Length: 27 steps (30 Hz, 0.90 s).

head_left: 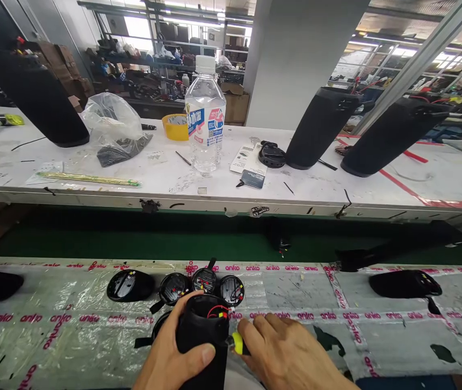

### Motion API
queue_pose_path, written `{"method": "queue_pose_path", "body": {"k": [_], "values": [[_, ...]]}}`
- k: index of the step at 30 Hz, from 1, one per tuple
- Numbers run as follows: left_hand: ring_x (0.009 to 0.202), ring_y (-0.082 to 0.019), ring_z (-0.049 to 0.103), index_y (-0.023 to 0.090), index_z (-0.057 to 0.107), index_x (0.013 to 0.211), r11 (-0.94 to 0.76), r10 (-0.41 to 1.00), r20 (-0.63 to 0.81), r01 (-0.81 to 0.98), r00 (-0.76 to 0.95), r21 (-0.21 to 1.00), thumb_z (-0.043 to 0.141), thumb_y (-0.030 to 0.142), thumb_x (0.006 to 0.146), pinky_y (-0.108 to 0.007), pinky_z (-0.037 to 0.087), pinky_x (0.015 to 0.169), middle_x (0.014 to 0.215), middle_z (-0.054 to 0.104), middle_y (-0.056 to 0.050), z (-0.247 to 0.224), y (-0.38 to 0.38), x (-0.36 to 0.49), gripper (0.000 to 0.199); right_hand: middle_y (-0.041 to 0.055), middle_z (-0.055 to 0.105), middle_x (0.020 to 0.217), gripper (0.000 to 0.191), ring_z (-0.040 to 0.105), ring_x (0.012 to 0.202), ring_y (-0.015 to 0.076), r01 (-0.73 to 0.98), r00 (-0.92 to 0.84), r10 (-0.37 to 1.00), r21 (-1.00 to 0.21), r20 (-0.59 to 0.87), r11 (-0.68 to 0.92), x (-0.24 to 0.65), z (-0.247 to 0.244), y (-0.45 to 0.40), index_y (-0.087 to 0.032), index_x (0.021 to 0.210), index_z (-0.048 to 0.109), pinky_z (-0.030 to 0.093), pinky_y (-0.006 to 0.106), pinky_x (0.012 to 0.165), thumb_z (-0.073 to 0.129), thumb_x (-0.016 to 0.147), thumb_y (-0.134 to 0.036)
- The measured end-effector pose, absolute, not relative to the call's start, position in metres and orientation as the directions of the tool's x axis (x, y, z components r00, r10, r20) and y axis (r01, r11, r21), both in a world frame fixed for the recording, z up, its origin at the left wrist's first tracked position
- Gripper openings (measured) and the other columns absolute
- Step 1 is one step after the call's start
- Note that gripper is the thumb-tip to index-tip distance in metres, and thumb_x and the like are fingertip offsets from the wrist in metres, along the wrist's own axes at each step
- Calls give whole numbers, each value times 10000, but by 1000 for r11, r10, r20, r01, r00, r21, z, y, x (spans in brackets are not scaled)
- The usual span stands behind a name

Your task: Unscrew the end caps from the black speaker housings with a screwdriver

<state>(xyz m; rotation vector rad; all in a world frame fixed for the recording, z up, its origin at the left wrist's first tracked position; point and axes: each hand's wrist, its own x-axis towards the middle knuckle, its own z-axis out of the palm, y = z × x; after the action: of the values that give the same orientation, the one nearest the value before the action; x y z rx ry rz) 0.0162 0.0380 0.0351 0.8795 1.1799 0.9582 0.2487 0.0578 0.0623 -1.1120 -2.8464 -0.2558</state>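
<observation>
My left hand (174,352) is wrapped round a black cylindrical speaker housing (202,357) at the bottom middle, thumb on its near side. The housing stands nearly upright, its open top towards me, with red wires and a small yellow-red connector (223,314) at the rim. My right hand (281,352) is closed round a yellow-and-black handled tool (237,343). Its short metal end meets the right side of the housing just below the rim; the tip is hidden. Behind my left hand, several round black caps (174,288) with wires lie together on the plastic-covered bench (92,336).
More black housings lie on the bench at left (133,285) and right (403,284). Across a green gap runs a white shelf (166,187) bearing a water bottle (205,119), yellow tape roll (175,128), plastic bag (112,122) and upright black cylinders (324,127). A pillar (295,59) rises behind.
</observation>
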Motion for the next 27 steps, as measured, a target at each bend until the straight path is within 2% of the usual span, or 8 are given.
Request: {"method": "queue_pose_path", "body": {"k": [9,18,21,24,27], "values": [[1282,-368,624,256,510,1407,331,942,-325,-72,80,941,838,602,677,-401,502,1039,1315,740,-78,35,38,17,872,-26,626,790,357,633,634,199,688,-726,677,103,120,719,251,61,56,-239,1013,462,375,372,503,780,857,-285],[1222,-359,656,242,511,1390,339,939,-335,-45,83,940,838,557,661,-394,510,999,1256,764,-70,36,40,18,858,-38,624,733,410,616,568,196,678,-733,652,127,196,724,251,61,59,-253,967,452,359,369,469,811,770,-269],[1237,-357,649,246,516,1383,344,936,-339,-38,90,938,826,532,657,-383,519,977,1241,766,-58,37,40,19,840,-41,621,729,416,599,554,191,668,-741,636,147,215,729,252,64,60,-248,982,461,348,359,464,789,727,-213],[1266,-353,640,259,536,1375,349,935,-348,-5,61,937,812,514,657,-373,516,980,1258,765,-44,37,39,22,810,-31,614,709,375,585,532,191,662,-749,638,172,178,730,252,64,58,-244,968,461,310,363,448,722,710,-172],[1255,-374,647,264,561,1360,352,936,-351,117,-31,929,788,466,647,-408,509,978,1243,781,-45,37,37,26,774,-16,596,674,292,559,491,198,651,-757,643,224,116,725,251,63,54,-247,938,452,242,376,433,654,740,-174]]}}
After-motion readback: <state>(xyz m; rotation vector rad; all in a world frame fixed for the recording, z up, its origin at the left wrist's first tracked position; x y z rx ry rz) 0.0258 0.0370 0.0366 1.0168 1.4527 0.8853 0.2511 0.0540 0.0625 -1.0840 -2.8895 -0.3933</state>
